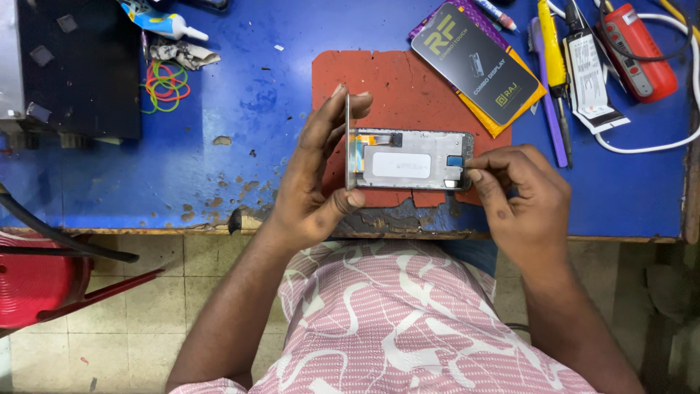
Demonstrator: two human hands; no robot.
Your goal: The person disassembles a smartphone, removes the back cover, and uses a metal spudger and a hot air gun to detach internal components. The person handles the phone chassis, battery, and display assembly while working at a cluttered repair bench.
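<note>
A grey phone frame (408, 159) with a white patch in its middle and a small blue tab at its right end is held over a red mat (408, 84). My left hand (315, 179) grips its left end, fingers over the top edge and thumb under the bottom edge. My right hand (521, 197) pinches at the frame's right end, thumb and forefinger touching the edge next to the blue tab. A thin panel stands on edge at the frame's left end.
The blue worktable (219, 168) has a chipped front edge. A black and yellow display box (477, 62) lies behind the mat. Tools, a red device (638, 47) with white cable, rubber bands (166, 84), a glue tube (157, 22) and a black box (80, 66) surround it.
</note>
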